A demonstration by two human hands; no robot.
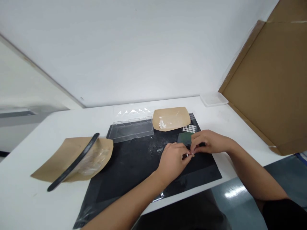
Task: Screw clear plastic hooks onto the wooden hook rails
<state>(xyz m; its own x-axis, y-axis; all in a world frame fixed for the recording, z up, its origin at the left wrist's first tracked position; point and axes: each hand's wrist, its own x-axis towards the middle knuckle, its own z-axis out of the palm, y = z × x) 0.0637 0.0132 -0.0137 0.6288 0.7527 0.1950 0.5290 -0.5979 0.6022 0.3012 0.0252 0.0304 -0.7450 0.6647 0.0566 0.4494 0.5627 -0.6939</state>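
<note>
Two hands of ours meet over the near right part of the black mat [134, 163], fingertips touching or nearly so. Our left hand [174, 159] is closed in a pinch, with a tiny white piece [187, 155] showing between thumb and forefinger. Our right hand [203, 142] has its thumb and fingers bent in to the same spot; it is too small there for us to tell whether they grip anything.

Just behind our fingers, partly under the right hand, we see a green sheet [184, 138] lying on the mat, and beyond it a card of white dots [189, 128]. Next to that card is a paper tray [176, 115] with white bits [162, 124] near its left end. Pale crumbs [154, 147] lie scattered mid-mat, and a clear tray [133, 130] sits on the mat's far left part.

To our left, a second paper tray [55, 156] holds clear plastic [92, 161], with a black strip [74, 163] lying slantwise across it. At the back right of the white counter [43, 127] we have a clear box [214, 100], close to a large cardboard panel [268, 80].
</note>
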